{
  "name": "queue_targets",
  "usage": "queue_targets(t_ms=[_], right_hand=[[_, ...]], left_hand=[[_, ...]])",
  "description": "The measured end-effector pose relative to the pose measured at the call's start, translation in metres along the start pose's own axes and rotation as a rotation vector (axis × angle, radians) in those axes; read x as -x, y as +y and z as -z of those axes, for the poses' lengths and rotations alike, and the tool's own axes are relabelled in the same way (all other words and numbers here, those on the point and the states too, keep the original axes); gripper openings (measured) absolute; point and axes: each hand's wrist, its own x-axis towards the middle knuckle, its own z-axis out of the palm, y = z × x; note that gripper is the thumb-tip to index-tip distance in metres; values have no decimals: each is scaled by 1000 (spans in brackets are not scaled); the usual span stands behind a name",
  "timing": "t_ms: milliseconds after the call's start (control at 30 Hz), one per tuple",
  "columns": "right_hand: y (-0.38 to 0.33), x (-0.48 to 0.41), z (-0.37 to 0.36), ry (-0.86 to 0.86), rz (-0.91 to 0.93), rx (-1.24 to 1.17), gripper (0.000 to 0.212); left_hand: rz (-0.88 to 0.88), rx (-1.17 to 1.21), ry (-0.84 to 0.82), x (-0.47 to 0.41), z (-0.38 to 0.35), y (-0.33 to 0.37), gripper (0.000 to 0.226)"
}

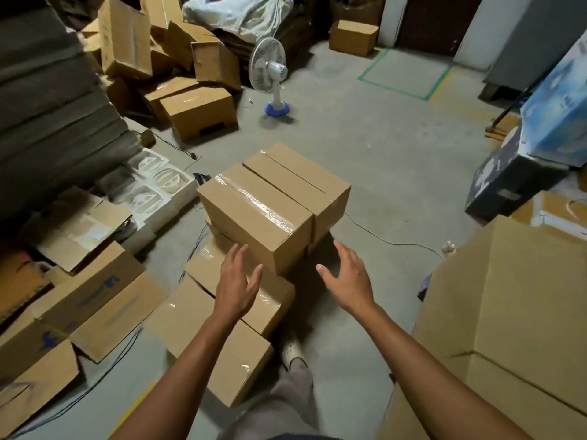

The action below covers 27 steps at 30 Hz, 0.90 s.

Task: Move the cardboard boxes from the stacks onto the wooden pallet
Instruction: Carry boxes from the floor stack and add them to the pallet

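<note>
A stack of taped cardboard boxes stands on the floor in front of me. Its top layer is two long boxes side by side: the nearer box (pixel 254 214) and the farther box (pixel 298 179). Lower boxes (pixel 222 354) step down toward me. My left hand (pixel 236 281) is held out with straight fingers just short of the nearer box's left end, holding nothing. My right hand (pixel 347 277) is spread open to the right of that box's near corner, also holding nothing. No wooden pallet is in view.
Loose cardboard boxes (pixel 197 112) are piled at the back left, flattened ones (pixel 95 300) at my left. A white standing fan (pixel 270 71) stands behind the stack. A large cardboard box (pixel 508 312) and blue printed cartons (pixel 521 176) line the right. Cables cross the concrete floor.
</note>
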Motion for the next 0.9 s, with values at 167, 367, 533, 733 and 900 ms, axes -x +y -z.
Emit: queue_targets(t_ms=[167,367,533,733,900], right_hand=[[-6,-103,-8,-81,-75,-13,73],[-11,-215,-13,-161,-255,-167,62],[-6,-296,-26,-252,-371,-282,53],[20,-389,-68,-418,-376,-171,52],[52,-446,-112,-551,-388,-48,52]], left_hand=[[141,82,-12,-89,-27,-17,62],[406,333,29,-168,-45,-26,58],[947,884,156,-229,-61,-36,49],[1136,980,238,-281,-108,-63,53],[1227,927,251,-300,-163,-77,50]])
